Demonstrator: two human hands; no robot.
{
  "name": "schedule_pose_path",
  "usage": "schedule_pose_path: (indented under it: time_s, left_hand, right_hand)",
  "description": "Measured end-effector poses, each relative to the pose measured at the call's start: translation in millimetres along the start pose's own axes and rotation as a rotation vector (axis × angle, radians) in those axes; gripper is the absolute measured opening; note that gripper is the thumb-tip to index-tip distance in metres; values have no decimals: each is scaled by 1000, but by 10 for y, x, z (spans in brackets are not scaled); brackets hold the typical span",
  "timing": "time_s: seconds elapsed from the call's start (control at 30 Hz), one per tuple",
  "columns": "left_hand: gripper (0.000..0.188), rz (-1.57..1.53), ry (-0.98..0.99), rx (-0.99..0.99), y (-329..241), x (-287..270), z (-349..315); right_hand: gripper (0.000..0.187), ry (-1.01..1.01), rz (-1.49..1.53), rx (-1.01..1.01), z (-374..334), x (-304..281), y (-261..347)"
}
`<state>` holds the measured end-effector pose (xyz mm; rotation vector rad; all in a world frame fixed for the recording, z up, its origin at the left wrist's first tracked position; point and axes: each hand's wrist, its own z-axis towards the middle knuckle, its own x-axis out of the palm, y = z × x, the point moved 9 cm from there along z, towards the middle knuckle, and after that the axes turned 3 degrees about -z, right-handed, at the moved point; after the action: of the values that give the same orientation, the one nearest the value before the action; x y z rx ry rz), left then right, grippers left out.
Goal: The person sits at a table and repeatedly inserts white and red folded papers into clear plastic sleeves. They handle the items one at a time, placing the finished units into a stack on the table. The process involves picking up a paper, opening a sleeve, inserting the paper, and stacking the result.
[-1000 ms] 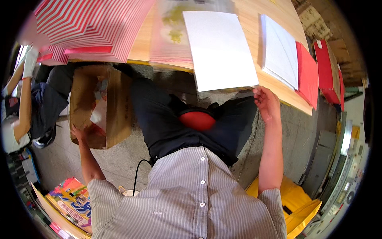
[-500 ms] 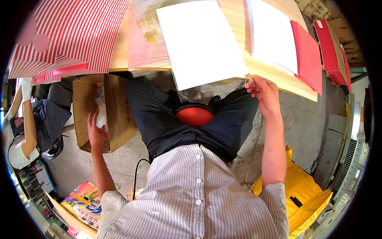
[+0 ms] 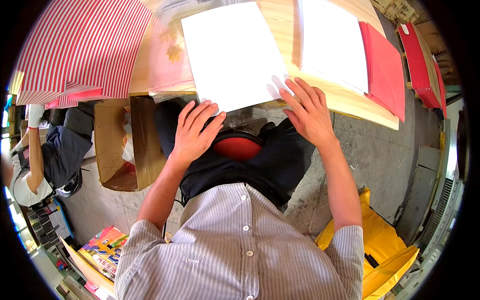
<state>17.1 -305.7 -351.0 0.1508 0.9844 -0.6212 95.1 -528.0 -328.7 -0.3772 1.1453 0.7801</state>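
Observation:
A large white sheet (image 3: 235, 50) lies on the wooden table in front of me, its near edge reaching the table's front edge. My left hand (image 3: 197, 127) is at the sheet's near left corner, fingers spread and fingertips at its edge. My right hand (image 3: 307, 107) is at the near right corner, its fingers stretched out and casting shadows on the white surface. Whether the fingertips press on the sheet or hover just over it I cannot tell. Left of the sheet, a clear plastic-covered stack (image 3: 170, 60) with pinkish edges is partly under it.
Red-and-white striped sheets (image 3: 85, 45) are piled at the left. White sheets (image 3: 332, 47) and red sheets (image 3: 382, 70) lie at the right. An open cardboard box (image 3: 112, 145) stands on the floor. A co-worker's gloved hand (image 3: 36, 115) is far left; a yellow bag (image 3: 380, 240) is lower right.
My left hand has moved from over the cardboard box up to the sheet's left corner. The right hand has gone from a pinch to outstretched fingers, shifting left. The view has shifted slightly.

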Motion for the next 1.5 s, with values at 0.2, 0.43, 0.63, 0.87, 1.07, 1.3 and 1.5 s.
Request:
schedule_pose_path:
  time_s: [0.2, 0.43, 0.63, 0.87, 1.07, 1.3, 1.5]
  left_hand:
    - [22, -180, -40, -89, 43, -65, 182]
    - [9, -338, -37, -476, 319, -98, 260]
    - [10, -450, -43, -689, 484, -31, 172]
    - [9, -540, -42, -835, 575, 10, 109]
    - [10, -579, -48, -906, 626, 49, 63]
    - [23, -602, -31, -1032, 869, 195, -303]
    - [46, -1413, -11, -1205, 660, 561, -454]
  right_hand:
    - [20, -164, 278, 60, 71, -7, -203]
    - [9, -155, 561, 312, 173, 108, -421]
    - [8, -144, 696, 481, 180, 196, -482]
    - [9, -186, 656, 507, 152, 241, -488]
    - [14, -162, 512, 571, 160, 228, -519]
    - [21, -333, 515, 692, 67, 142, -597]
    - [39, -206, 174, 60, 219, 67, 442]
